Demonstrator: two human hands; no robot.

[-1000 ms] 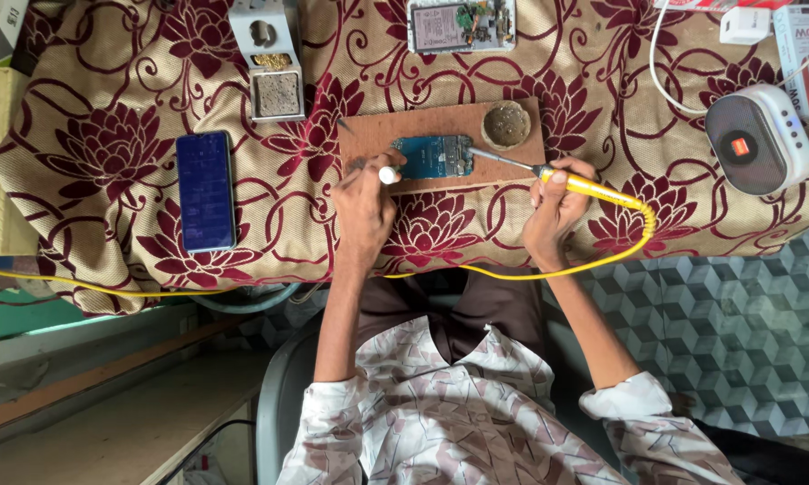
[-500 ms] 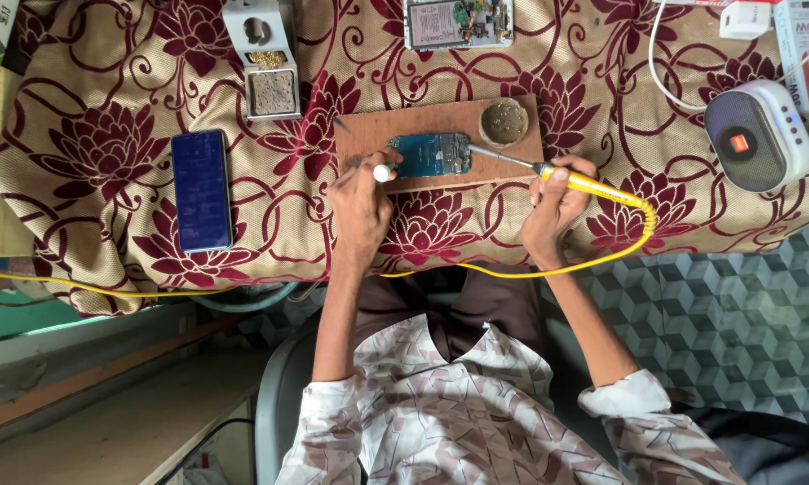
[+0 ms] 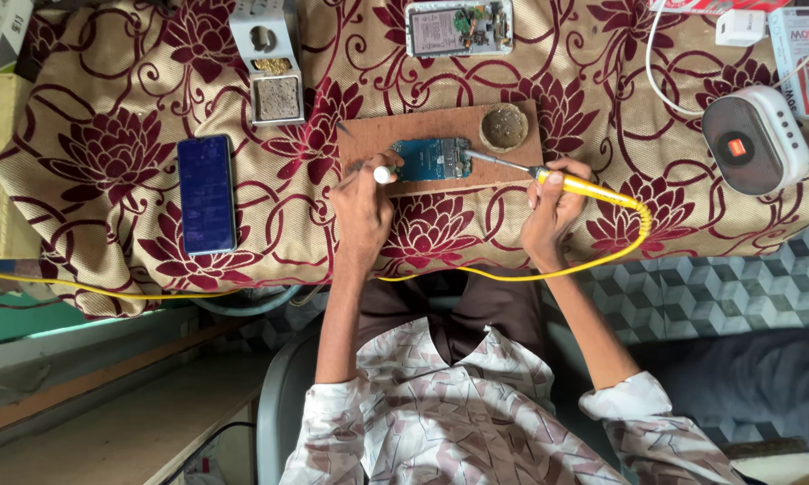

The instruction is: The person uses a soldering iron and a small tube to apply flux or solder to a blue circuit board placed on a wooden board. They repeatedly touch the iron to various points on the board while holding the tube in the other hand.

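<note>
Worktop (image 3: 108, 99) surface hidden under floral cloth (image 3: 602, 72). Opened phone (image 3: 459, 27) cut by top edge; parts inside too small to tell. White box (image 3: 2, 31) top left and red-white carton (image 3: 804, 58) top right cut by frame edges. Left hand (image 3: 361, 208) covers board's (image 3: 433, 158) left end; white-tipped thing (image 3: 383, 174) in its fingers too small to identify. Iron tip (image 3: 473, 157) contact point too small to tell. Right hand (image 3: 552, 211) hides part of yellow handle (image 3: 584, 188). Contents of round tin (image 3: 504, 127) unclear.
</note>
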